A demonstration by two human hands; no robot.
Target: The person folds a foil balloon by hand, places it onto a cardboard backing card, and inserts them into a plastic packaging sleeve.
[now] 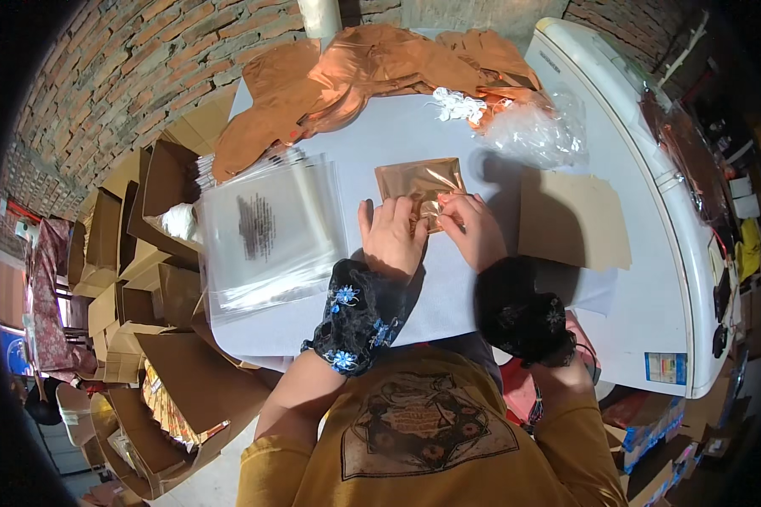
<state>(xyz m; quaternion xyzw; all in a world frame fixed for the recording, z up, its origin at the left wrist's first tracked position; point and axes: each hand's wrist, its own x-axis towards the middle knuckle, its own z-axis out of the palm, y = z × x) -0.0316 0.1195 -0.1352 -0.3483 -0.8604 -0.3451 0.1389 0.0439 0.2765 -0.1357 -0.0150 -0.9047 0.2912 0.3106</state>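
A shiny copper-coloured square packet [418, 179], apparently folded cloth in clear plastic, lies in front of me on the white tabletop. My left hand [395, 237] rests over its lower left part, fingers stretched out and pressing down. With thumb and fingertips drawn together, my right hand [472, 230] pinches its lower right edge. Black cuffs cover both wrists, the left one with blue flowers. Left of the packet lies a stack of clear plastic bags [275, 232] with dark print. A brown cardboard sheet [571, 218] sits right of my right hand, partly in shadow.
Copper-coloured cloth [372, 68] is heaped along the table's far side. White strings [459, 105] and crumpled clear plastic [537, 135] lie beside it. A white appliance lying flat [643, 279] borders the right. Open cardboard boxes [199, 380] crowd the left, before a brick wall [144, 76].
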